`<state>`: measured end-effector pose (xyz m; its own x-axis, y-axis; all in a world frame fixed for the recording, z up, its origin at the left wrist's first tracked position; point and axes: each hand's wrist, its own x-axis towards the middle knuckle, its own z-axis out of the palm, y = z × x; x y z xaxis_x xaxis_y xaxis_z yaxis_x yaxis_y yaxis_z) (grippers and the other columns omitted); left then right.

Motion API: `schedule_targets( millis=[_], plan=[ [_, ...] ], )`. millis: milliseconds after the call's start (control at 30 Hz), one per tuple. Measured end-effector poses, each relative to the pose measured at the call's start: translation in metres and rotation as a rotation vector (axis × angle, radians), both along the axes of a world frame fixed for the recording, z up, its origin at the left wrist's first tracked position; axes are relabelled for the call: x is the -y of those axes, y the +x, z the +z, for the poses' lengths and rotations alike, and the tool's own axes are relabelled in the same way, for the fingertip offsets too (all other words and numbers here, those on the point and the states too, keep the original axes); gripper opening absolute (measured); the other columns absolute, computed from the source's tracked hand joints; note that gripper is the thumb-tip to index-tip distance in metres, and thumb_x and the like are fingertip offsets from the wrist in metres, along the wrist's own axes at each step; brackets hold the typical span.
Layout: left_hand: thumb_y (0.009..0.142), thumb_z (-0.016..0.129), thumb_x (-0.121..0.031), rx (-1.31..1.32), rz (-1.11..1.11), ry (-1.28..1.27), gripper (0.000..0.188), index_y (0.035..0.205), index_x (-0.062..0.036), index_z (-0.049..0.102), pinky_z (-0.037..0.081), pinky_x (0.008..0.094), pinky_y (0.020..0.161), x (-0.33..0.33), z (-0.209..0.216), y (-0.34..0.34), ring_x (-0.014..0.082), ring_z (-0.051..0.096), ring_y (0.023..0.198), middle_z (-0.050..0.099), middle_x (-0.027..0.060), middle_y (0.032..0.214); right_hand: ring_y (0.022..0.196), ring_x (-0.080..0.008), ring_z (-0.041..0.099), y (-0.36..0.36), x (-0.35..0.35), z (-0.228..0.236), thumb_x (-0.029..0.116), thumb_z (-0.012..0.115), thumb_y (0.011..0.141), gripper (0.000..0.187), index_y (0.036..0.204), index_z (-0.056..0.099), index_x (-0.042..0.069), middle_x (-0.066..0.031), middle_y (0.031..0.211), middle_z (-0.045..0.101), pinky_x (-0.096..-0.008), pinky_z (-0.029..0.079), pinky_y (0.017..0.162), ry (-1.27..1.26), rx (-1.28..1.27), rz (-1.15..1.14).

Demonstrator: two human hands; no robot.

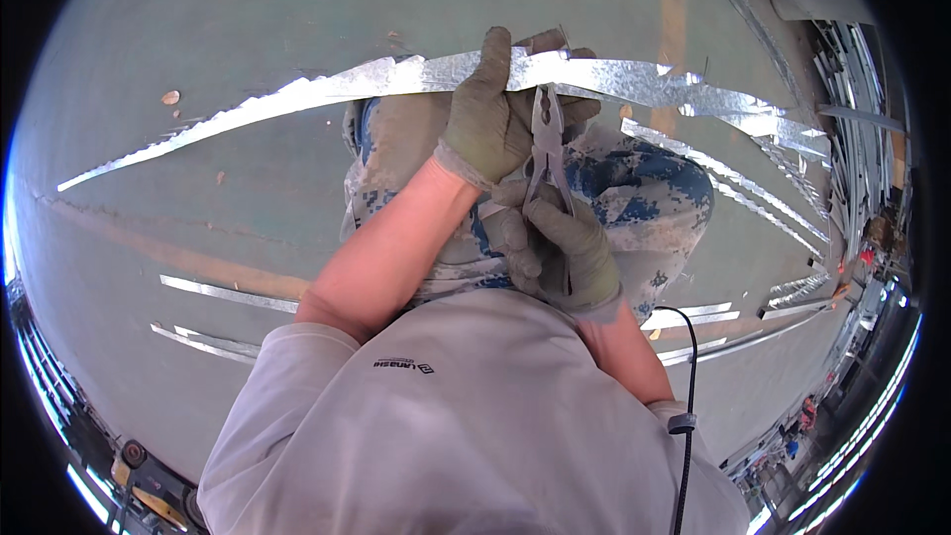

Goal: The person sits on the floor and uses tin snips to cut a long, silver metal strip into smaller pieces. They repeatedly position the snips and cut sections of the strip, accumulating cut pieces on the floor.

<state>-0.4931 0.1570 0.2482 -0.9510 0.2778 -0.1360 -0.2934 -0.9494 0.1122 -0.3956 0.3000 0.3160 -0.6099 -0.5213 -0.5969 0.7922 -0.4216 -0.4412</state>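
- Nearest: light grey shirt [475, 416]; black cable [688, 476] down its right side.
- Right hand [575, 248], gloved: fingers closed about the handles of the pliers [547, 134], which point away from the body.
- Pliers: nose at the near edge of the metal strip [347, 82]. Cannot tell whether they bite the edge or only meet it.
- Left hand [487, 129], gloved: pinching the strip near its middle, thumb over the upper face, other fingers behind and beneath, just left of the pliers' nose.
- Strip: held crosswise above the knees, long and shiny, far edge jagged, tapering to a point at left. At right it seems to overlap other pieces; layering unclear.
- Handling (judgement): thin sheet metal, probably light for its length; springy, apt to flex or twist at the ends; smooth faces may slip. Jagged edge likely sharp. Best hold: flat faces near mid-length, thumb opposed to fingers, clear of the teeth; gloves suit this.
- Below the strip: camouflage trousers [654, 203], knees bent.
- Floor [258, 10], grey-green: more shiny strips lie at left [228, 292] and right [753, 183]; dry leaf [170, 97] beyond the strip's left part.
- Farthest: stacked metal lengths [862, 89] at the right rim; finer detail blurred.
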Motion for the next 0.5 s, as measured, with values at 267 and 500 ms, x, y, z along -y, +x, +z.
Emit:
schedule_targets(
  millis=[267,500],
  plan=[
    [0.112,0.032,-0.053,-0.002,-0.006,0.017,0.065,0.142,0.003,0.048,0.06,0.0563,0.1,-0.003,-0.003,-0.008,0.0407,0.067,0.118,0.063,0.026,0.132,0.067,-0.0148,0.065,-0.006,-0.003,-0.002,0.029,0.064,0.105,0.041,0.133,0.061,0.0,-0.0069,0.097,0.07,-0.029,0.054,0.053,-0.043,-0.095,0.048],
    [0.113,0.03,-0.05,0.012,0.007,0.017,0.064,0.139,0.005,0.05,0.06,0.0553,0.101,0.0,-0.004,-0.006,0.0374,0.068,0.117,0.064,0.0263,0.132,0.08,-0.0145,0.069,-0.003,-0.015,0.018,0.028,0.054,0.111,0.045,0.146,0.052,-0.002,-0.0096,0.107,0.072,-0.0285,0.059,0.07,0.552,-0.291,0.189]
  ],
)
